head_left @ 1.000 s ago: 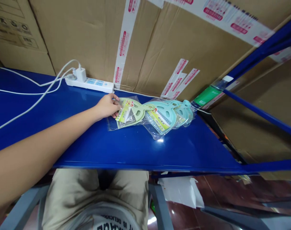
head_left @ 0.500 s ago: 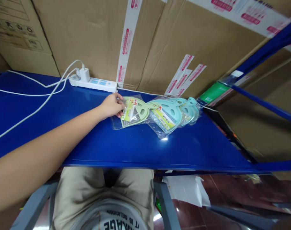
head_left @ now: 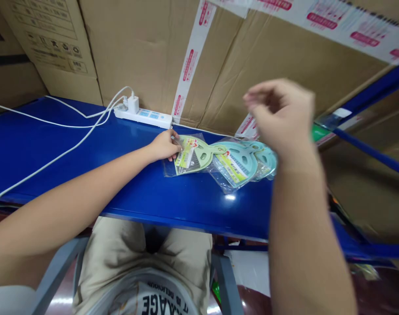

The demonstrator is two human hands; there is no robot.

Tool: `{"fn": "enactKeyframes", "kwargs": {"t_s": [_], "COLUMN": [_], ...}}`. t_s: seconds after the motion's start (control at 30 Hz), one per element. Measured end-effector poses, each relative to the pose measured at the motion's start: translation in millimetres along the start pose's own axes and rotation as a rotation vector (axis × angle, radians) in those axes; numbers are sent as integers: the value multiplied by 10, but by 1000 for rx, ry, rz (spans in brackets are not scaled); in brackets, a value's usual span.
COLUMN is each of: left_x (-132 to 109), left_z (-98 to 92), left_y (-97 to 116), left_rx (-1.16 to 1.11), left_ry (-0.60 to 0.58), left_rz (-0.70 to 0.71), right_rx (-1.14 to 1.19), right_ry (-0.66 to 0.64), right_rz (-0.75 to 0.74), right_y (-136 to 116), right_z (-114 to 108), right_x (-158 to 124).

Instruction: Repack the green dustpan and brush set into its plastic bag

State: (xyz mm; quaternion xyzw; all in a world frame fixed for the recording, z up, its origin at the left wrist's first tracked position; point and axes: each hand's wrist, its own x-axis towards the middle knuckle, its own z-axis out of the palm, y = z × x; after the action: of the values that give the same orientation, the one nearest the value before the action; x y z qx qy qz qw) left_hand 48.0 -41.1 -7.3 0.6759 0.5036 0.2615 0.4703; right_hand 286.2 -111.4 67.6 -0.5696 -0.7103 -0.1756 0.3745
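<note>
On the blue shelf top, my left hand [head_left: 166, 145] pinches the left edge of a green dustpan-shaped item [head_left: 199, 154] in a clear plastic bag. Its handle points right and overlaps a blue item of the same shape [head_left: 241, 161], also bagged, with a yellow-green label. Farther right lies another light-blue bagged one [head_left: 265, 161], partly behind my right forearm. Raised above the right end of the row is my right hand [head_left: 281, 111], blurred, its fingers curled with a gap to the thumb and nothing seen between them.
A white power strip [head_left: 146, 117] with a plug and white cables lies at the back left. Cardboard boxes [head_left: 146, 57] stand behind. At the right are a blue frame bar [head_left: 370, 146] and a partly hidden bottle with a green label [head_left: 320, 132].
My right hand and forearm have come into view at the right, over the row. My left hand keeps its hold on the green item's bag. The camera view has shifted slightly.
</note>
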Motion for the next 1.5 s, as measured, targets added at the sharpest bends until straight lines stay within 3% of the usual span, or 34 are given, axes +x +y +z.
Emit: {"fn": "enactKeyframes", "kwargs": {"t_s": [0.1,0.2,0.3,0.4,0.53,0.9,1.23,1.5], "left_x": [26,28,-8,-44,-34,148,124,41], "left_z": [-11,-16,-5,18,36,-27,-63,-82], "left_y": [-34,-60,-45,-15,-11,-100,-59,46], "left_rx": [65,133,265,425,461,145,63,-77], "left_ry": [-8,-17,12,33,11,57,52,199], "left_rz": [46,104,164,233,218,109,64,-36], "right_rx": [40,-16,-65,-96,-118,-52,-28,-20], "right_ry": [-12,-64,-156,-344,-503,-571,-611,-655], "right_rz": [190,266,320,330,326,368,434,502], "right_y": [143,313,372,319,251,355,260,137], "right_z": [384,565,524,473,513,509,558,528], "right_x": [-124,-277,-323,-306,-301,-304,-318,-287]}}
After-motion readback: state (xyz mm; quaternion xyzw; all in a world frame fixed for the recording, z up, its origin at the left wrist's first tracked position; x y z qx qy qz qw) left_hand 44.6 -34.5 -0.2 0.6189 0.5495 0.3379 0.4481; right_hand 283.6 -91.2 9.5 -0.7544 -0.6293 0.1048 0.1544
